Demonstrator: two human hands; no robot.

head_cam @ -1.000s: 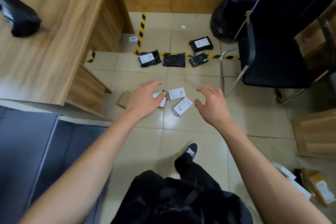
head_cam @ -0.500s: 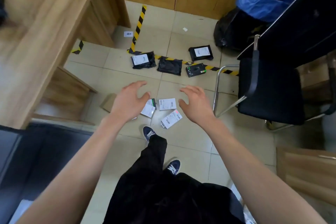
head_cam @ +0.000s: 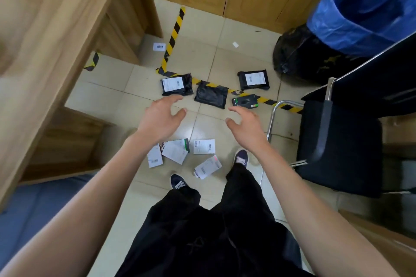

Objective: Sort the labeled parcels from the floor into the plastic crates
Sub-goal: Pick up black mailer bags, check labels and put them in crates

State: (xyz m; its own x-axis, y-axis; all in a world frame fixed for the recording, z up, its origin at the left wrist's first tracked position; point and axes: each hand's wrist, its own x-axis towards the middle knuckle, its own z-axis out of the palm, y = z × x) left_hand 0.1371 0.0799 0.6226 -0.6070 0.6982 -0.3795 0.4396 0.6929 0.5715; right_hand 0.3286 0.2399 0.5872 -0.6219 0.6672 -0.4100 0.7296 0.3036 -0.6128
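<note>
Wooden desk (head_cam: 45, 36): fills the 9 to 11 o'clock side; its overhanging edge and side panel wall off that flank, so any sweep of the arm leftward looks tight.
Hazard tape (head_cam: 173, 36): a yellow-and-black strip runs from 12 o'clock down, then turns toward 3 o'clock, seemingly marking a drop zone for the parcels.
Left hand (head_cam: 161, 119): held out over the floor, fingers spread and loosely bent, holding nothing; it hangs just short of the labeled black parcel (head_cam: 176, 84), probably readying a grab.
White parcels (head_cam: 173, 153): an overlapping cluster lies under the left wrist, at 6 o'clock from the hand, labels up; two more, (head_cam: 204, 146) and (head_cam: 208, 167), sit a little apart near the shoes.
Plain black parcel (head_cam: 211, 94): lies across the tape between the two hands, no label showing, perhaps face down.
Right hand (head_cam: 246, 128): also open, fingers curved, empty, hovering near a small dark boxed item (head_cam: 245, 101) at its 12 o'clock.
Second labeled black parcel (head_cam: 254, 79): beyond the tape at 1 o'clock, well apart from both hands.
Open floor: the bare tile between the hands gives the best room to reach.
Office chair (head_cam: 337, 141): its chrome leg stands just beside the right hand, a likely snag.
Blue-lined bin (head_cam: 364, 7): far corner at 2 o'clock.
Crates: none in view.
</note>
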